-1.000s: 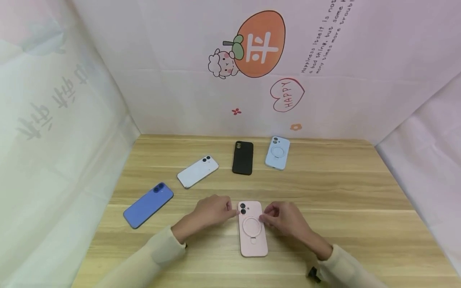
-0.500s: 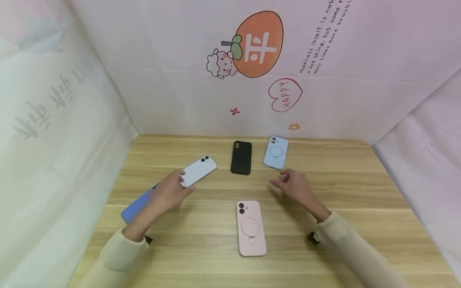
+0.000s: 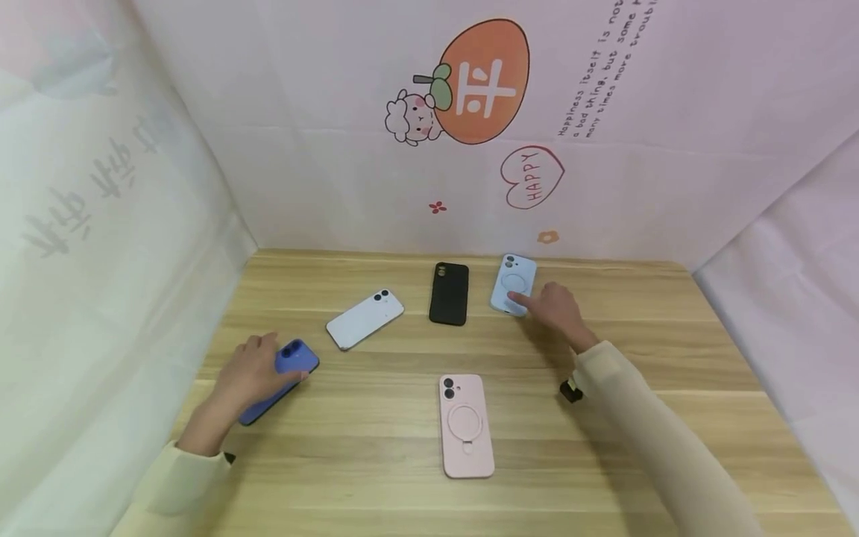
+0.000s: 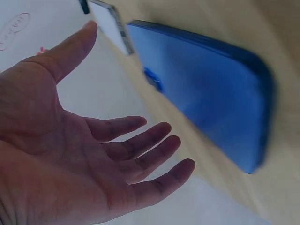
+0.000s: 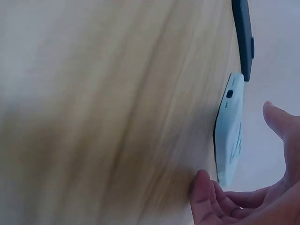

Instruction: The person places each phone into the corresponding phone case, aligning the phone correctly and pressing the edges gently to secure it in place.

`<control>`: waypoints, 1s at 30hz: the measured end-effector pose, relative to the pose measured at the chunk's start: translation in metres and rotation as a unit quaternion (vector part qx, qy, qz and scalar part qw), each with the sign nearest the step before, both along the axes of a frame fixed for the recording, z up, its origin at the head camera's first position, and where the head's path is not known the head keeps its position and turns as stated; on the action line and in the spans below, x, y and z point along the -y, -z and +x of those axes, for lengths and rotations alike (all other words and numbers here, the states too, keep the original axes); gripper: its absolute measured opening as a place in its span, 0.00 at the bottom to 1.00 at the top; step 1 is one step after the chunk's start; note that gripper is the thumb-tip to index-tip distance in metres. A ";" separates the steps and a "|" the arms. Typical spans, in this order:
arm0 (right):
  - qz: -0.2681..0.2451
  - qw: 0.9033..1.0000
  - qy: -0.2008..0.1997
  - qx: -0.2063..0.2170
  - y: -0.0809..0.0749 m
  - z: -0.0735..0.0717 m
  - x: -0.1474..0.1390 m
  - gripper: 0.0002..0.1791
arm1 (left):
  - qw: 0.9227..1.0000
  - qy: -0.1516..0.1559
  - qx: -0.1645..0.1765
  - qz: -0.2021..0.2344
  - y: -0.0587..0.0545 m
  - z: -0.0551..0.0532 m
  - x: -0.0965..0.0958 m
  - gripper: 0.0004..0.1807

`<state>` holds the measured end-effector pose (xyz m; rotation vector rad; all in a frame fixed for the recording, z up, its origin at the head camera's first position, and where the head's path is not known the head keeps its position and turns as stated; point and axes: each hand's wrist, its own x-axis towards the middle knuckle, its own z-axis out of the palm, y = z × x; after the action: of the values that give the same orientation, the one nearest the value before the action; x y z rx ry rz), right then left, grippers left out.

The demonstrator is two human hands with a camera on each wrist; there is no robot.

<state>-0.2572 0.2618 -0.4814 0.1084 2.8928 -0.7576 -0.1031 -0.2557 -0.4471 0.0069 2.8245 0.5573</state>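
On the left, a blue phone (image 3: 298, 361) lies flat, and my left hand (image 3: 250, 374) hovers over its left part with spread fingers. The left wrist view shows that palm with nothing in it, apart from the phone (image 4: 201, 86). Over at the back, a light blue phone case (image 3: 508, 273) with a ring on its back lies on the table. My right hand (image 3: 555, 307) reaches to its lower right side, thumb overlapping the case in the head view. From the right wrist, the fingertips (image 5: 202, 180) are low beside the case (image 5: 229, 131), the thumb raised away from it.
A white phone (image 3: 365, 319) lies slanted left of a black phone case (image 3: 450, 294). Nearer the front is a phone in a pink ring case (image 3: 466, 455). The wooden table (image 3: 604, 462) meets printed white cloth walls (image 3: 322, 194) at the back and sides.
Both hands have left the pink case. My left hand went left past the white phone to the blue one. My right hand moved up and away to the light blue case.
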 end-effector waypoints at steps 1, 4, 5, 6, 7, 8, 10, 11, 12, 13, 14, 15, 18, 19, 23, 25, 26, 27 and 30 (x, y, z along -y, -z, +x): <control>0.002 1.000 0.007 0.006 0.001 -0.005 0.001 0.39 | 1.000 -0.001 0.005 0.000 0.002 0.000 0.002 0.52; 0.010 0.999 0.026 0.026 0.000 -0.016 0.005 0.39 | 1.000 -0.003 0.017 -0.001 0.008 0.001 0.007 0.52; 0.016 0.999 0.032 0.032 0.000 -0.019 0.006 0.39 | 1.000 -0.005 0.020 -0.002 0.010 0.001 0.008 0.53; 0.019 0.998 0.035 0.038 0.000 -0.021 0.008 0.40 | 1.000 -0.008 0.024 -0.001 0.011 0.001 0.008 0.54; 0.024 0.998 0.039 0.042 -0.001 -0.023 0.009 0.42 | 1.000 -0.010 0.025 -0.002 0.012 0.001 0.008 0.54; 0.031 0.998 0.043 0.043 -0.001 -0.024 0.011 0.44 | 1.000 -0.010 0.025 -0.004 0.013 0.001 0.008 0.54; 0.046 0.997 0.052 0.040 0.000 -0.026 0.015 0.49 | 1.000 -0.011 0.025 -0.006 0.013 0.002 0.006 0.52; 0.055 0.996 0.055 0.039 0.001 -0.027 0.017 0.51 | 1.000 -0.012 0.023 -0.008 0.014 0.002 0.006 0.52; 0.062 0.996 0.057 0.036 0.002 -0.027 0.019 0.52 | 1.000 -0.013 0.022 -0.010 0.014 0.002 0.005 0.50; 0.072 0.995 0.061 0.035 0.004 -0.028 0.021 0.54 | 1.000 -0.014 0.019 -0.014 0.015 0.003 0.004 0.49; 0.080 0.994 0.062 0.034 0.005 -0.030 0.024 0.55 | 1.000 -0.016 0.015 -0.017 0.015 0.003 0.003 0.48; 0.089 0.994 0.062 0.035 0.008 -0.031 0.026 0.55 | 1.000 -0.019 0.011 -0.019 0.016 0.004 0.002 0.47; 0.100 0.992 0.063 0.040 0.010 -0.034 0.031 0.57 | 0.999 -0.027 -0.007 -0.023 0.020 0.004 0.001 0.45; 0.100 0.992 0.064 0.043 0.010 -0.035 0.033 0.57 | 0.999 -0.029 -0.012 -0.023 0.020 0.004 0.001 0.45; 0.083 0.993 0.064 0.052 0.008 -0.035 0.036 0.54 | 0.999 -0.033 -0.024 -0.022 0.022 0.005 0.001 0.44; 0.072 0.994 0.064 0.056 0.006 -0.034 0.037 0.52 | 0.999 -0.034 -0.028 -0.021 0.022 0.005 0.001 0.44; 0.067 0.994 0.064 0.058 0.005 -0.034 0.037 0.52 | 0.999 -0.034 -0.031 -0.020 0.023 0.005 0.001 0.44; 0.061 0.994 0.064 0.059 0.004 -0.033 0.037 0.51 | 0.999 -0.035 -0.033 -0.019 0.023 0.005 0.001 0.44; 0.044 0.995 0.064 0.059 0.003 -0.032 0.037 0.52 | 0.998 -0.036 -0.041 -0.015 0.025 0.005 0.001 0.44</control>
<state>-0.2888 0.2245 -0.4842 0.3396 2.8263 -0.6206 -0.0984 -0.2570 -0.4716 -0.0804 2.9231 0.5422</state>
